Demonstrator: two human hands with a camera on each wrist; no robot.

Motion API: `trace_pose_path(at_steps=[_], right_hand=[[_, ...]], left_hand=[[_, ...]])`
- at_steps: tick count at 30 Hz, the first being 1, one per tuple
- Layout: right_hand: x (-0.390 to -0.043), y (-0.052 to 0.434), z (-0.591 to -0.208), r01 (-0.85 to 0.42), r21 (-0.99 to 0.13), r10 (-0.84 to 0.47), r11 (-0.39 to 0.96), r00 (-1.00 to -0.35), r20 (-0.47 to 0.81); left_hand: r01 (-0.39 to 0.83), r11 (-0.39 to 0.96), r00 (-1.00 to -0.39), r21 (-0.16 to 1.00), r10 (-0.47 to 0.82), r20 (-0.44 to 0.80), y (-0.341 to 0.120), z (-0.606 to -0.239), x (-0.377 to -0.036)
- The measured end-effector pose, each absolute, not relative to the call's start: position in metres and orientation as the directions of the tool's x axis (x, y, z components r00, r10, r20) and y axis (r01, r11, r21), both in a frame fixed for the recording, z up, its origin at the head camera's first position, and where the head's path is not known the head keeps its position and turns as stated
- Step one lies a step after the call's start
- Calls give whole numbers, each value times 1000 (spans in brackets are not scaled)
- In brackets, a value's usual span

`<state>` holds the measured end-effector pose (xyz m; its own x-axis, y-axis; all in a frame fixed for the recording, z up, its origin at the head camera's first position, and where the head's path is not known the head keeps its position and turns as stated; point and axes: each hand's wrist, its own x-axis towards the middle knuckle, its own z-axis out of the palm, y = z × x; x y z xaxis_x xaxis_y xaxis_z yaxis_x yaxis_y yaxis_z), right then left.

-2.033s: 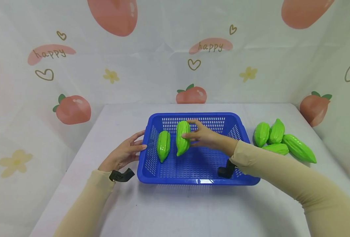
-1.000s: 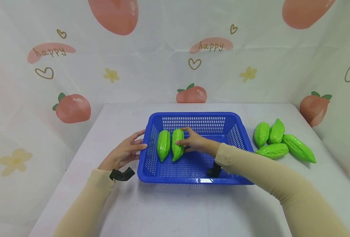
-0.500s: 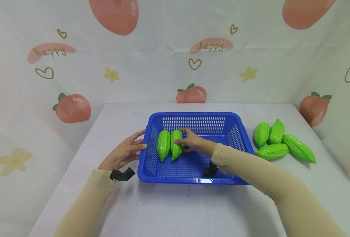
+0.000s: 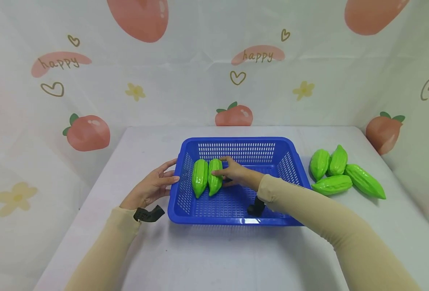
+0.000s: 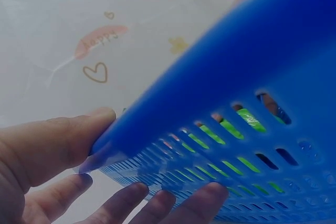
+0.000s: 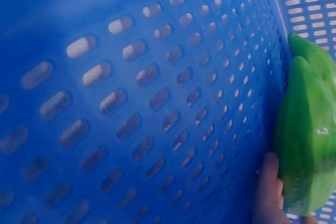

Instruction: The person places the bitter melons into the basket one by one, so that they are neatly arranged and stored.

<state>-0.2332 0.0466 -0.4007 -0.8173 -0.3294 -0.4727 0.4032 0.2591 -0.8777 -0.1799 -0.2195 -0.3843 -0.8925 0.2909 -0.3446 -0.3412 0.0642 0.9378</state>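
Observation:
A blue plastic basket (image 4: 214, 221) stands on the table. My left hand (image 4: 150, 186) holds its left side, thumb on the rim and fingers against the slotted outer wall (image 5: 210, 145). Inside, my right hand (image 4: 236, 173) grips a green ridged bitter melon (image 4: 214, 187) between thumb and fingers. This melon lies side by side with another bitter melon (image 4: 200, 178) near the left wall, both with pointed ends toward me. In the right wrist view, the gripped melon (image 6: 310, 135) partly hides the one behind it (image 6: 315, 53); most of the right hand is out of frame.
Several more bitter melons (image 4: 332, 184) lie grouped on the white table (image 4: 214, 258) right of the basket. A patterned cloth (image 4: 185, 81) rises behind and at the sides. The right forearm (image 4: 301, 210) crosses the basket's front right rim.
My right hand has lowered the bitter melon into the basket and shifted it left, up close to the other one. My left hand has stayed on the basket's left side.

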Motion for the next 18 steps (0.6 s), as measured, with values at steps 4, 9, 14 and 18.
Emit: trace_pose_path(at_steps=[4, 9, 14, 18], right_hand=[[-235, 47, -403, 406, -876, -331, 258, -815, -476], [-235, 46, -404, 410, -877, -334, 252, -813, -477], [-234, 47, -403, 408, -877, -333, 253, -815, -475], [-235, 48, -404, 406, -879, -339, 249, -814, -471]], left_hand=[[-341, 58, -891, 938, 299, -342, -220, -385, -180], [-345, 51, -886, 937, 313, -343, -221, -385, -180], [-344, 50, -885, 937, 315, -342, -221, -384, -180], [-343, 49, -886, 938, 314, -341, -220, -384, -180]])
